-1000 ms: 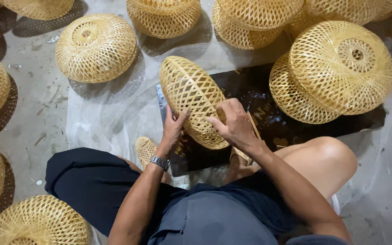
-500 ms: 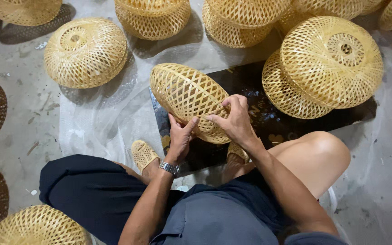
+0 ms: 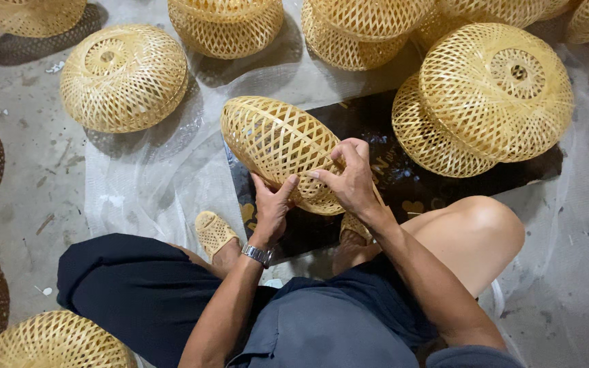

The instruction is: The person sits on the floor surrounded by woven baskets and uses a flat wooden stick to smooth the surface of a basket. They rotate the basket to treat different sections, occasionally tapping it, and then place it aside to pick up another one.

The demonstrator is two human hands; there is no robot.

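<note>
While the person sits low on the floor with knees spread, both hands work on one woven bamboo lampshade (image 3: pixel 277 146), an oval, open-lattice shell tipped on its side at the centre of the view. The left hand (image 3: pixel 272 208) presses against the shade's lower edge, fingers spread narrowly over the weave, a metal wristwatch (image 3: pixel 257 254) on that wrist. The right hand (image 3: pixel 350 178) grips the shade's near rim from about 4 o'clock, thumb and fingertips pinched closed on the lattice. The shade rests above a dark printed mat (image 3: pixel 403 184) that lies over a translucent plastic sheet (image 3: pixel 165 170) spread on the grey concrete floor (image 3: pixel 28 177).

At 2 o'clock from the held shade, two finished shades are stacked, the upper one (image 3: pixel 495 92) round with a small ring opening facing up, leaning on the lower one (image 3: pixel 431 140). At 10 o'clock sits another round shade (image 3: pixel 124 78) by itself, well apart from the hands. More shades line the top edge around 12 o'clock (image 3: pixel 226 24), and others are cut off along the left edge and at the 7 o'clock corner (image 3: pixel 52 341). A tan perforated sandal (image 3: pixel 214 233) shows just beside the left wrist, at 7 o'clock from the held shade. The right knee (image 3: pixel 478 225) is bare and bent at 4 o'clock.
</note>
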